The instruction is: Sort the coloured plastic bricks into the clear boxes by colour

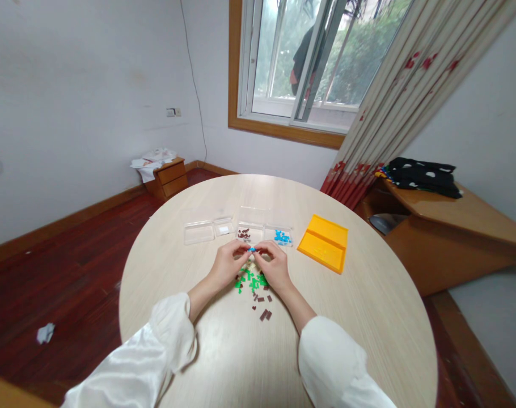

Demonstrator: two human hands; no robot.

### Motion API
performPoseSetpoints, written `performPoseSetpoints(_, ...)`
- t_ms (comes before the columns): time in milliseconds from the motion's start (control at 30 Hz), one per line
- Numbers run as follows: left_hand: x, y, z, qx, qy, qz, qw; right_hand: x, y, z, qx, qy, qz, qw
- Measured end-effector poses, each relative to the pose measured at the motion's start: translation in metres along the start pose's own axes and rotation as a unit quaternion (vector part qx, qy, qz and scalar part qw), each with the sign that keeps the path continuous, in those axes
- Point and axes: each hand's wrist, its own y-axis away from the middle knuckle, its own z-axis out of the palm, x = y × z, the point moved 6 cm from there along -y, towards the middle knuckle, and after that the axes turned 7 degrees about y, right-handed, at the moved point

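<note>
This looks to me like a room in a home. Beyond the grip of the left hand (230, 262) and right hand (274, 265), greenery (364, 54) shows through a sliding window (279, 73) framed in wood; farther to the right of the grip hang a flowered curtain (400, 96) and, past it, patterned black cloth (423, 174) on wooden furniture (474, 238). Well left of the grip, a small drawer cabinet (173, 179) stands by a white wall (83, 96), on dark red floorboards (71, 283).

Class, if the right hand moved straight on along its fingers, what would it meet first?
The right hand would probably meet the small blue piece first, then the left hand just beyond; exact depth is unclear.
</note>
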Motion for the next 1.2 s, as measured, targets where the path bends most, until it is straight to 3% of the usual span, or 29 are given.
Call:
performPoseSetpoints(333,-0.002,0.001,-0.001,-0.001,-0.01,0.006,1.0,-0.007,0.001,0.001,-0.014,0.008,-0.032,0.999)
performPoseSetpoints(667,0.024,0.003,-0.003,0.006,-0.096,0.118,0.988,-0.004,0.001,0.002,-0.013,0.013,-0.014,1.0)
performPoseSetpoints(800,0.028,0.003,-0.004,0.011,-0.116,0.139,0.983,0.001,0.002,0.002,-0.02,-0.019,0.02,0.999)
performPoseSetpoints(1000,0.026,0.004,-0.005,0.021,-0.123,0.153,0.98,0.011,0.007,0.013,-0.088,-0.127,0.1,0.983)
performPoseSetpoints(1200,0.024,0.003,-0.004,0.013,-0.123,0.135,0.983,0.016,0.007,0.016,-0.084,-0.158,0.138,0.974)
